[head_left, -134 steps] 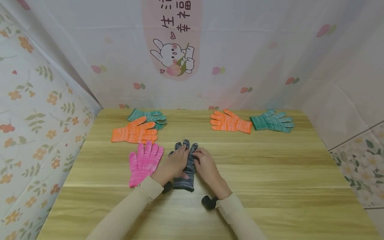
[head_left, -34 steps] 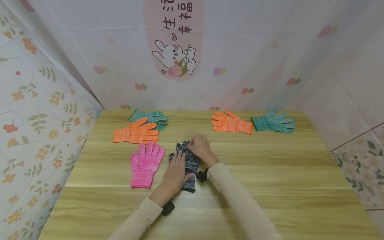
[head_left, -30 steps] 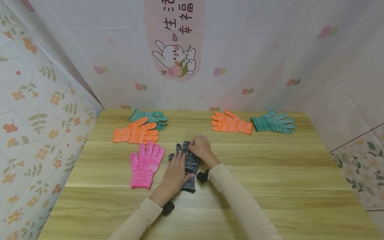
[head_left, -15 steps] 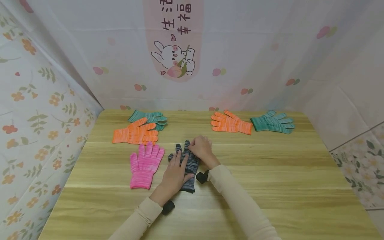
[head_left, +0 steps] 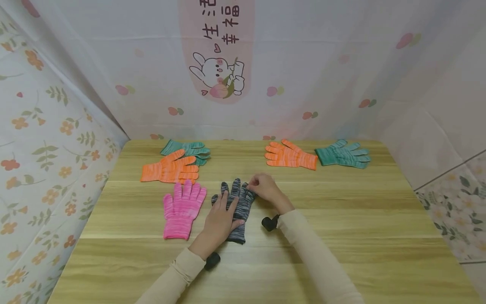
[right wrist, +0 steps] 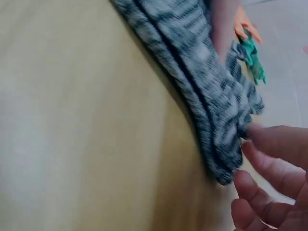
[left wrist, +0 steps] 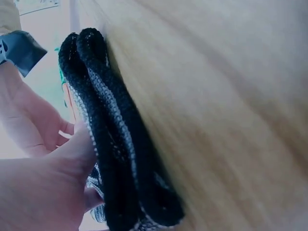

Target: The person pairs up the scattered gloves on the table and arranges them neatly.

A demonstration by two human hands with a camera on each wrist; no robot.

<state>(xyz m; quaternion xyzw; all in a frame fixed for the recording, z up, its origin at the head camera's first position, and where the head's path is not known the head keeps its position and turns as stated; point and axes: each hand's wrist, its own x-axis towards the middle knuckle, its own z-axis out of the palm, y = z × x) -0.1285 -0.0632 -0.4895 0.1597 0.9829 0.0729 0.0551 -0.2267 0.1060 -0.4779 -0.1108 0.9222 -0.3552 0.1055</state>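
A black-and-grey knitted glove (head_left: 243,207) lies on the wooden table, its fingers pointing away from me. My left hand (head_left: 220,219) rests on it with straight fingers over its palm side and the thumb across the cuff. At its far right edge, my right hand (head_left: 264,188) pinches one finger of the dark glove. The right wrist view has thumb and fingertips (right wrist: 260,139) right at that glove finger's tip. In the left wrist view the black cuff edges (left wrist: 120,144) show as two layers, one over the other.
Left of the dark glove lies a pink glove (head_left: 184,211). Behind it an orange glove (head_left: 167,168) overlaps a green glove (head_left: 182,146). Another orange glove (head_left: 290,154) and green glove (head_left: 343,154) lie at the back right. Patterned curtains (head_left: 303,63) stand behind the table (head_left: 341,253).
The right hand has moved from the glove's middle fingers out to its right-hand finger, spreading the fingers apart. The left hand, earlier higher on the glove, now lies lower and has stayed there.
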